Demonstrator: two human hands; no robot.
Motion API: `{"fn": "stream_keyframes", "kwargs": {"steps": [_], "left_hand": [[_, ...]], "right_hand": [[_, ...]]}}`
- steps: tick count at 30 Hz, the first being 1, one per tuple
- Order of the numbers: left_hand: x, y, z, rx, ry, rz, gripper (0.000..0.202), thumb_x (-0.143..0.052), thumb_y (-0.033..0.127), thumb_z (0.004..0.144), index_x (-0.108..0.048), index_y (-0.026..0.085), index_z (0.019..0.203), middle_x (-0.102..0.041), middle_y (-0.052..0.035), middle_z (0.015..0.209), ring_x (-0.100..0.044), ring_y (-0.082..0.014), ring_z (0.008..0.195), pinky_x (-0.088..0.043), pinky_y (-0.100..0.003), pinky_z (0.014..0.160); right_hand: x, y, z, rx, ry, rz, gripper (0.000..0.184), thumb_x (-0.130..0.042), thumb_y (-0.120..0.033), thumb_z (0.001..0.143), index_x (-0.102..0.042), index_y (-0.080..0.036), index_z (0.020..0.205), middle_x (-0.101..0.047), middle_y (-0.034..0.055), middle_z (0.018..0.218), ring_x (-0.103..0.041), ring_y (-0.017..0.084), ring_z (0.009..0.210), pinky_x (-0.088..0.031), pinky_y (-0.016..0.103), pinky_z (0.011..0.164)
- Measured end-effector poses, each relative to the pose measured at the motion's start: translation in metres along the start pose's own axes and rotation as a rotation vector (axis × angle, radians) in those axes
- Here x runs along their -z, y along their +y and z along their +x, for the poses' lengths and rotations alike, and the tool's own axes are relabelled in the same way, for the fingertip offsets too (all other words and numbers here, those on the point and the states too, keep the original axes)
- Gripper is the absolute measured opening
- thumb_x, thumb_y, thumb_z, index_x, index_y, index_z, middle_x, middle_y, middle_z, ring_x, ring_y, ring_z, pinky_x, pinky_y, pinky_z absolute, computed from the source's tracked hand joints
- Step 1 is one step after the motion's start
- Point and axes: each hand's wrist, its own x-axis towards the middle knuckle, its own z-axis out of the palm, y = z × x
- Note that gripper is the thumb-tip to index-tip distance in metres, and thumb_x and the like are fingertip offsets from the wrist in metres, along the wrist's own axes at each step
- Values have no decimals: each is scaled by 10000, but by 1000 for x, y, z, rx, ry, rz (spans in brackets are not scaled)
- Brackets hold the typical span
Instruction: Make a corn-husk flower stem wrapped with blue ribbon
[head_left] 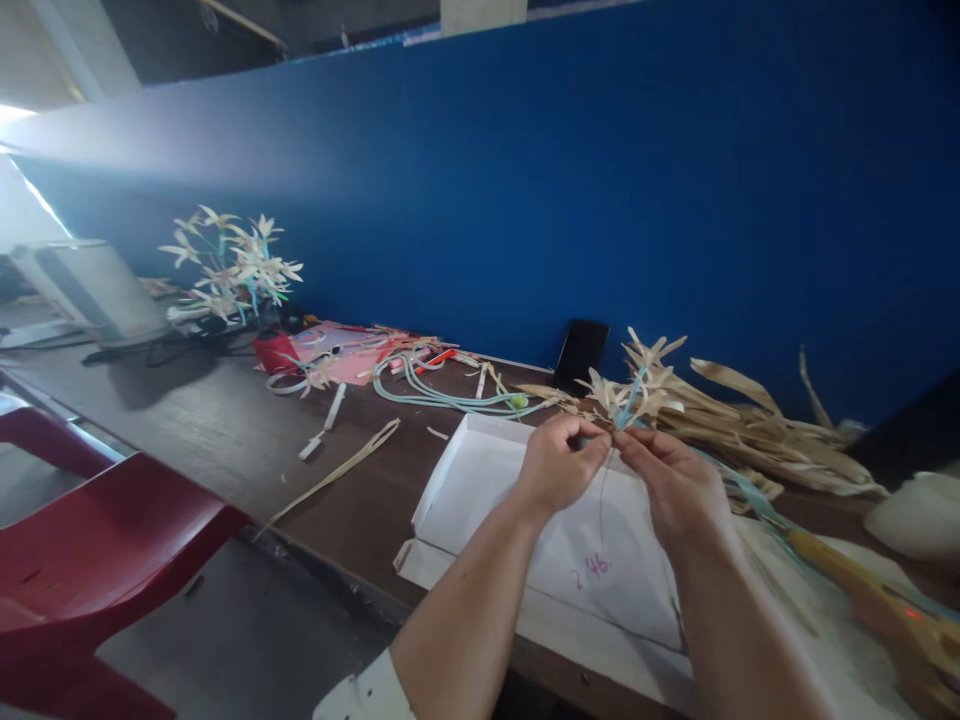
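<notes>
Both hands meet over a shallow white box [480,480] on the brown table. Between the fingertips of my left hand [566,460] and my right hand [671,475] is the stem of a small handmade flower spray [637,385]. Its pale, straw-coloured petals point upward, with light-blue wrapping on the stem. A thin wire hangs below the pinched fingers, in front of the box. Each hand is closed in a pinch. The exact grip point is partly covered by the fingers. Red handwriting marks the white surface under my hands.
Dried husks [780,440] lie behind my right hand, and a yellow tool [847,575] sits at the right. A black phone [581,352] leans near the blue partition [525,200]. Finished-looking flowers [240,262] stand at the left, above a red chair [112,540].
</notes>
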Motion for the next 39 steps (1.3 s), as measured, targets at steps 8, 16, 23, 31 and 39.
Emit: {"fn": "stream_keyframes", "kwargs": {"steps": [8,16,23,31,39], "left_hand": [[1,0,-1,-130,114,126,155,-577,282,774,-634,151,714,-589,-15,730,-501,-107,685,-381,-211,618],[3,-5,3,-12,107,-2,198,-568,312,776,-617,148,677,-572,2,676,-485,-96,640,-390,-209,619],[4,0,2,5,109,-53,197,-576,319,768,-635,148,690,-603,-2,689,-517,-105,671,-413,-208,656],[3,0,3,52,108,-139,211,-598,333,757,-661,136,717,-608,-6,666,-513,-102,637,-408,-206,612],[2,3,-1,-11,107,-83,195,-590,316,770,-662,140,724,-619,-6,679,-519,-103,647,-408,-208,619]], "right_hand": [[-1,-7,-7,264,57,-407,353,-615,-491,732,-702,-172,856,-690,46,751,-617,193,699,-457,294,667],[-1,-12,-9,258,-27,-387,286,-589,-415,775,-694,-174,889,-694,30,714,-632,180,686,-465,269,655],[-3,-9,-8,264,-22,-378,291,-597,-423,772,-695,-183,904,-686,24,705,-629,176,686,-470,273,664],[-9,-3,-9,226,7,-321,328,-601,-443,763,-680,-169,925,-696,51,748,-649,194,709,-483,293,666],[-11,-7,-11,256,126,-462,312,-617,-441,728,-700,-184,885,-708,50,771,-661,220,719,-478,316,675]]}}
